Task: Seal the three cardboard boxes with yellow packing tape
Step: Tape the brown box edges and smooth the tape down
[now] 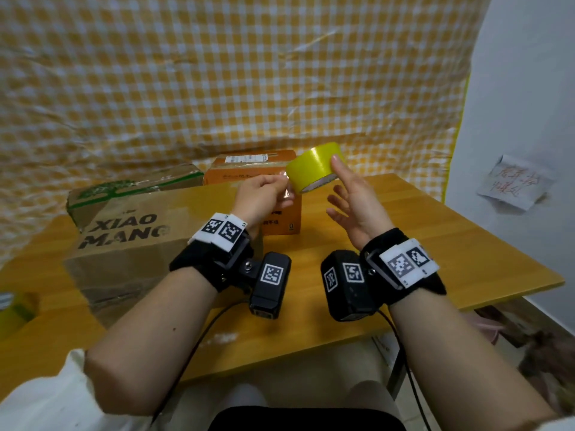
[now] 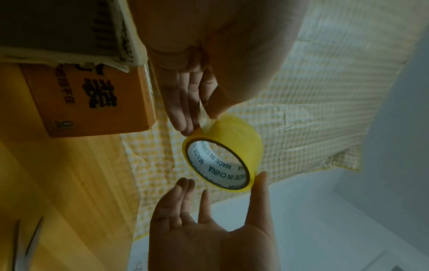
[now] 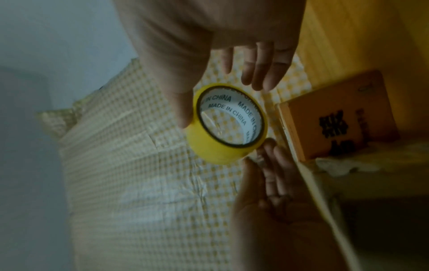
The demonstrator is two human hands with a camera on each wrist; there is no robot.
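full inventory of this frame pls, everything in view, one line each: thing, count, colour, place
tape roll: 1, yellow, held in the air above the table between both hands
tape end: 1, clear yellowish, peeled from the roll
XIAO MANG box: 1, brown, table left, nearest
green-print box: 1, brown, behind the XIAO MANG box
orange box: 1, orange, table centre, far side
table: 1, yellow wood
checked sheet: 1, yellow and white, behind the table
paper note: 1, white with red writing, right wall
scissors: 1 pair, pale, on the table, seen only in the left wrist view
wrist cameras: 2, black, on the forearms
left hand: pinches the tape end
right hand: fingers straight, thumb on the roll
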